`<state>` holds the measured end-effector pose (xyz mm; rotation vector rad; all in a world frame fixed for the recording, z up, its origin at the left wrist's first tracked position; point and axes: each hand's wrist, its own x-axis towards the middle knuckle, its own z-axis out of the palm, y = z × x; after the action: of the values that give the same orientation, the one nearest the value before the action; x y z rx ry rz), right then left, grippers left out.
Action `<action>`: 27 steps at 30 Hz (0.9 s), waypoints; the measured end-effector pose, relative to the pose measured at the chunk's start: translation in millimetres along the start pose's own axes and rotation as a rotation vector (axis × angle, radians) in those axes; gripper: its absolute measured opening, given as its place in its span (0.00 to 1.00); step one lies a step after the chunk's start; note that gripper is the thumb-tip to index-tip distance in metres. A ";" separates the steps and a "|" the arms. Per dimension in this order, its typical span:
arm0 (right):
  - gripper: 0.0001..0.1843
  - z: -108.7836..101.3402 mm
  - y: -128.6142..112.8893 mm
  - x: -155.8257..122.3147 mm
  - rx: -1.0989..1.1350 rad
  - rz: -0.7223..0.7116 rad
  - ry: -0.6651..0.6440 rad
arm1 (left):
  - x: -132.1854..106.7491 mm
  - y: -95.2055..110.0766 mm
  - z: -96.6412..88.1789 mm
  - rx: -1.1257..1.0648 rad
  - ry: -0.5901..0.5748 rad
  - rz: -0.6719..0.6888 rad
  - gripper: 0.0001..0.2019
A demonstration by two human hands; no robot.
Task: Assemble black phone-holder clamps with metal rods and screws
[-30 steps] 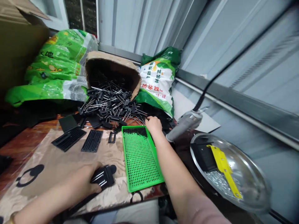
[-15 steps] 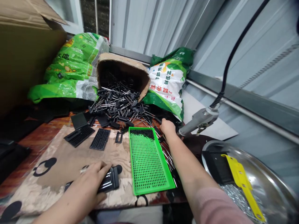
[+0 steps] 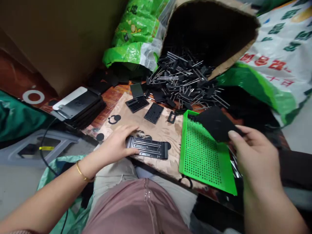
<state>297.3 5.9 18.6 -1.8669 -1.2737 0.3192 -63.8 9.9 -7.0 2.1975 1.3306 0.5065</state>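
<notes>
My left hand (image 3: pixel 122 141) grips the left end of a long black plastic frame (image 3: pixel 149 148) with metal rods along it, which lies on the cardboard mat. Between the thumb and fingers of my right hand (image 3: pixel 255 156) is a flat black plastic plate (image 3: pixel 216 123), tilted above the green perforated tray (image 3: pixel 204 159). Tiny black pieces gather at the tray's far end, partly hidden by the plate. Beyond the frame lie a ribbed black plate (image 3: pixel 154 113), a second ribbed plate (image 3: pixel 136 104) and a small black rectangular loop (image 3: pixel 172 117).
A heap of metal rods with black plastic ends (image 3: pixel 185 81) spills from a cardboard box (image 3: pixel 226 68). Green bag (image 3: pixel 138 35) and white-green bag (image 3: pixel 278 58) flank it. At left, a stack of black plates (image 3: pixel 80 104) stands near a large carton (image 3: pixel 60 39).
My right hand has come back from the far right side and now holds a black plate. My left hand stays at the frame, now at its left end. The view has turned left and down.
</notes>
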 end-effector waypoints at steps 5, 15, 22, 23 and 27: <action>0.19 28.2 -24.8 -33.6 0.239 -0.014 -0.322 | -12.2 -8.8 10.0 0.042 -0.006 0.083 0.37; 0.16 37.6 -44.9 -56.4 0.286 0.025 -0.638 | -17.0 -12.4 3.6 -0.041 -0.044 0.126 0.34; 0.17 60.5 -70.5 -74.6 0.385 0.134 -0.774 | -19.9 16.1 -5.3 -0.198 0.010 0.209 0.42; 0.18 63.7 -73.3 -76.3 0.385 0.134 -0.794 | -18.7 18.5 -5.4 -0.186 0.017 0.217 0.39; 0.20 62.5 -76.3 -78.0 0.302 0.036 -0.853 | -14.6 19.9 -3.9 -0.179 0.061 0.233 0.31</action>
<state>174.3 -20.0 18.7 -1.5198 -1.6052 1.3516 -58.6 -9.8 7.4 2.2118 1.0194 0.7549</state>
